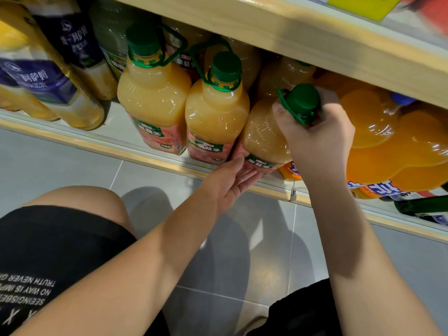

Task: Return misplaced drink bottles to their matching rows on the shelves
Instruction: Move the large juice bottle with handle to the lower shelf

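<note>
green cap point(303, 99) half covered, right hand point(320, 141) gripping

Along the front edge of the shelf point(116, 128), three bottles of pale juice with green caps are counted: a left bottle point(155, 98), a middle bottle point(215, 112) and a right bottle point(261, 134). More are made out in the shadow behind them, but their number cannot be told. Toward the shelf's left end, at least three blue-labelled tea bottles point(43, 83) are seen. Toward its right end, at least two orange soda bottles point(373, 122) and one dark green bottle point(421, 206) are counted. One yellow tag point(363, 6) is seen on the upper board point(291, 32). Two hands are counted: a left hand point(232, 180) and a right hand point(320, 141).
</note>
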A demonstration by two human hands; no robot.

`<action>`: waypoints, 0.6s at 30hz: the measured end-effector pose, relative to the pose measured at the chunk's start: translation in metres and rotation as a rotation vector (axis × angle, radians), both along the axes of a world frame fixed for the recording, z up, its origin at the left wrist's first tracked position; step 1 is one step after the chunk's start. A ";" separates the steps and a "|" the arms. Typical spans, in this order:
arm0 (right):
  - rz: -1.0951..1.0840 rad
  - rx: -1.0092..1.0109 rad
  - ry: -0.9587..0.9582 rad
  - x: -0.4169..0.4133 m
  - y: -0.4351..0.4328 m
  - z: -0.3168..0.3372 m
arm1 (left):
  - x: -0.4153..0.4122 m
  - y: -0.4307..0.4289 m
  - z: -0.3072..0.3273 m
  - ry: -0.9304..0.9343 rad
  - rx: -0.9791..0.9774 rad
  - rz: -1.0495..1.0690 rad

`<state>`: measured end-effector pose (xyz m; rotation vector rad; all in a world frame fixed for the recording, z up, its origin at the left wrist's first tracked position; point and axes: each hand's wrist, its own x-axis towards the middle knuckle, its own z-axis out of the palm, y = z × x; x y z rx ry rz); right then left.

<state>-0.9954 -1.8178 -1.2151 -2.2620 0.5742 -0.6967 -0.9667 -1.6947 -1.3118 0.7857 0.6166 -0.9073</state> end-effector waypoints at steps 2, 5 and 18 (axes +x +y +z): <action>0.018 -0.009 0.024 -0.001 -0.002 0.002 | 0.000 -0.001 -0.001 -0.001 -0.009 0.005; 0.056 -0.019 0.072 -0.003 -0.005 0.007 | -0.001 -0.001 -0.001 -0.002 -0.030 -0.004; 0.072 -0.006 0.263 -0.026 -0.011 0.012 | -0.002 0.023 0.036 -0.511 0.400 -0.441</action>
